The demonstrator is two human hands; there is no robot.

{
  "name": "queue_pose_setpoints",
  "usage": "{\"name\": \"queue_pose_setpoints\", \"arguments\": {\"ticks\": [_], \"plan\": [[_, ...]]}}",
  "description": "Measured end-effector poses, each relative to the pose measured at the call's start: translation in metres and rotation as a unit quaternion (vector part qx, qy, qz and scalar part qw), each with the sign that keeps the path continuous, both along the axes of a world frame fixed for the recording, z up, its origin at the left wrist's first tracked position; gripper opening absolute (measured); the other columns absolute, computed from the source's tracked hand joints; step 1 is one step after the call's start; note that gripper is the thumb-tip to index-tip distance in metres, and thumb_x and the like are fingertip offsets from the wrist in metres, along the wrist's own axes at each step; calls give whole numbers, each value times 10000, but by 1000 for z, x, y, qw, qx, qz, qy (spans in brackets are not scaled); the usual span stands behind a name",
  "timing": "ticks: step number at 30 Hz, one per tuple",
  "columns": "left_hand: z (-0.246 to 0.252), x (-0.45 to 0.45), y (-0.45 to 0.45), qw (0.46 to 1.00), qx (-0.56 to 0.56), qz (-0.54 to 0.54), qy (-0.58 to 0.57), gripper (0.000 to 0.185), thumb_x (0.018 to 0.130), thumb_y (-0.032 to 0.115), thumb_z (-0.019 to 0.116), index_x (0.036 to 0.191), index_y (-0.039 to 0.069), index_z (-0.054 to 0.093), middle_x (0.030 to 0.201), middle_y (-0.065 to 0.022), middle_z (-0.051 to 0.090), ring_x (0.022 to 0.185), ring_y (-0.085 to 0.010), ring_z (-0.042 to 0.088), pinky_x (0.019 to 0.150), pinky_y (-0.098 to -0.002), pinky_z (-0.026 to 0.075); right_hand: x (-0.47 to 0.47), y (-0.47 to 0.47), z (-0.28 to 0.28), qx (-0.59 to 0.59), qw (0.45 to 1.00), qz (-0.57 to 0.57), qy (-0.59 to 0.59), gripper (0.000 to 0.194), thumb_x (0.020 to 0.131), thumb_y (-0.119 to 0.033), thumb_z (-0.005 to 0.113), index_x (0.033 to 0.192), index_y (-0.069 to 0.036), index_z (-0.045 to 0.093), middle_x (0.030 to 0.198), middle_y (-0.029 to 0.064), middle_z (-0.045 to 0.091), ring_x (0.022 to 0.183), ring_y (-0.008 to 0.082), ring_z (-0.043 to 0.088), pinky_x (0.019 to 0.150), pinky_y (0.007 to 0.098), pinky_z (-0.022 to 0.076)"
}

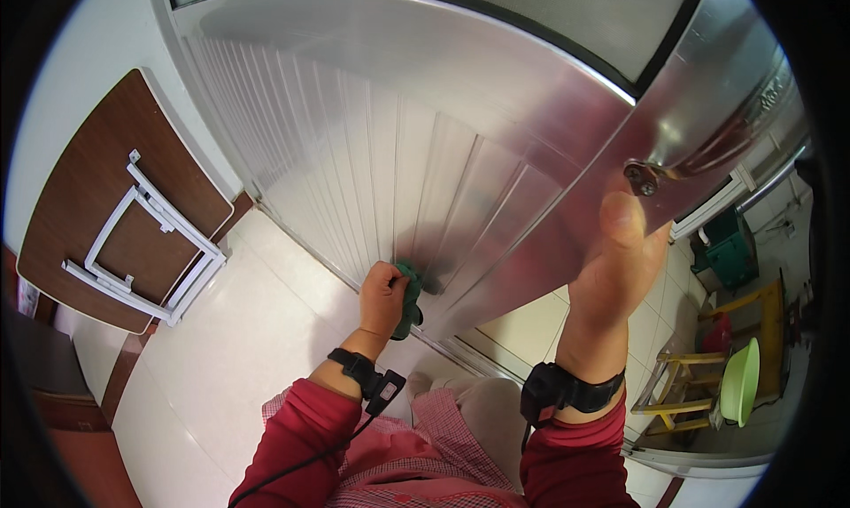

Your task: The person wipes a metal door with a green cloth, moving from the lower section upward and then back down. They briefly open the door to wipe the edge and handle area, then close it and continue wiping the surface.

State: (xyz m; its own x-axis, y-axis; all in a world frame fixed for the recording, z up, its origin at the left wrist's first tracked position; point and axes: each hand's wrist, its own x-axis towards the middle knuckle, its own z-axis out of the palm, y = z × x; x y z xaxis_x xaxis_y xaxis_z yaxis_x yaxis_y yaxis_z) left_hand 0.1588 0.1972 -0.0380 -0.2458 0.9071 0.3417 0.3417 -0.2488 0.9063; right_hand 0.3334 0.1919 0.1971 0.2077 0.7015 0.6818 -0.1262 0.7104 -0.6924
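Observation:
A shiny metal door with a ribbed lower panel stands before me, partly swung out. My left hand grips a crumpled green cloth close to the ribbed panel, low down. Whether the cloth touches the metal I cannot tell. My right hand is around the free edge of the door, its thumb on the near face just below the screwed mount of the door handle. The fingers behind the edge are mostly hidden.
To the left, a folding table with white metal legs leans on the wall. Past the door's edge are a yellow wooden stool, a light green basin and a dark green container. A metal threshold crosses the tiled floor.

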Motion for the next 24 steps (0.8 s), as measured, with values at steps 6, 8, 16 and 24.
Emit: {"name": "queue_pose_setpoints", "arguments": {"ticks": [6,8,16,24], "plan": [[67,1,8,993,114,-17,-6,132,749,-55,621,773,32,524,757,-102,516,695,-257,530,635,-304,440,-4,-1,1,-18,998,-59,21,541,758,-269,710,1174,-29,461,1008,21,506,873,120,468,813,274,388],[72,0,11,989,143,-21,-7,145,739,-68,623,771,30,521,758,-101,512,693,-250,522,634,-294,436,-3,0,1,-4,999,-39,16,542,753,-269,713,1168,-31,460,1007,22,501,878,122,467,823,279,387],[-45,-2,4,986,-120,0,-115,99,766,10,645,774,20,546,704,-67,560,647,-156,526,613,-268,444,4,-3,-1,-21,994,-74,-83,633,779,-408,642,1224,0,450,1015,27,487,938,133,455,868,275,342],[0,-1,2,990,-104,19,-96,95,801,31,637,798,15,543,726,-46,562,677,-92,501,618,-240,433,0,-4,1,-7,1000,14,-10,466,783,-217,706,1146,-32,480,1003,-2,517,870,88,459,791,239,379]]}}
